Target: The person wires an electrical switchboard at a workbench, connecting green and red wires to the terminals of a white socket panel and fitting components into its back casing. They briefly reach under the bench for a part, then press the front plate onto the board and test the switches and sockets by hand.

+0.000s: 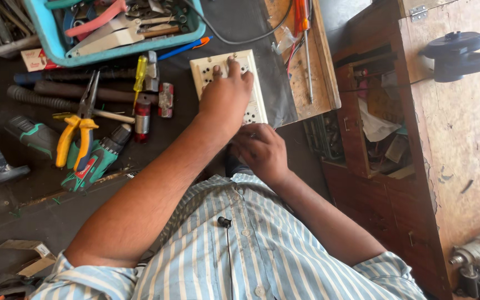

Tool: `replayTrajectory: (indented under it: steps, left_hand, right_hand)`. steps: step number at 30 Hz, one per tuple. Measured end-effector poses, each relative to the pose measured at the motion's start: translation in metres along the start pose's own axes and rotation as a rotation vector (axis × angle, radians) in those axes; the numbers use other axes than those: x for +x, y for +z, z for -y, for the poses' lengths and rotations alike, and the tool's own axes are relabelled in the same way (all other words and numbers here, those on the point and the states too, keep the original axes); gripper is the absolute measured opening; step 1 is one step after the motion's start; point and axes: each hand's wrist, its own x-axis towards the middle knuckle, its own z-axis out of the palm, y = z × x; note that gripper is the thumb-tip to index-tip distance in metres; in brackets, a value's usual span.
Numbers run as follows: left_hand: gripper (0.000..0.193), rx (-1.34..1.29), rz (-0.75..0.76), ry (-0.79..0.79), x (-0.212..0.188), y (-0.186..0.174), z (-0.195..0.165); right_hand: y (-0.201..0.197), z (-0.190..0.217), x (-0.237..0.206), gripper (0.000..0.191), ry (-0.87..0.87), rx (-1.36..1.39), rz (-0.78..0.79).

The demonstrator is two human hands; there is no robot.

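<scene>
While the cream switch-and-socket plate [230, 83] lies flat on the dark workbench [40, 183], both hands are on it, and steadiness looks like the thing that matters: keep the plate pinned so it cannot skate, and work with fingertips only. The left hand [224, 99] is spread over the middle of the plate, fingers apart and reaching toward its far edge, fingertips pressing on the face rather than closing round anything. The right hand [260, 151] sits at the near end, knuckles up and fingers curled under; whether it pinches the plate's edge or some small part there, I cannot tell, because the fingers hide it. Holding the near end firmly while the other hand works seems the sound way to go, with light pressure so the plastic does not flex. Just left of the plate lie a yellow-handled screwdriver [140, 75], yellow-gripped pliers [79, 130] and a green cordless drill [95, 161]. Beyond them, a blue tray [51, 47] full of tools sits at the bench's far side.
</scene>
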Motion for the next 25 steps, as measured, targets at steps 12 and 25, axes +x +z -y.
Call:
replayTrajectory:
  steps: [12,25]
  left_hand:
    - [0.055,0.04,0.078,0.023,-0.01,-0.015,0.006]
    - [0.069,-0.17,0.192,-0.021,-0.013,-0.027,0.006]
  right_hand:
    - [-0.002,0.032,0.008,0.022,-0.244,-0.374,0.075]
    - [-0.01,0.085,0.023,0.018,-0.082,-0.381,0.034]
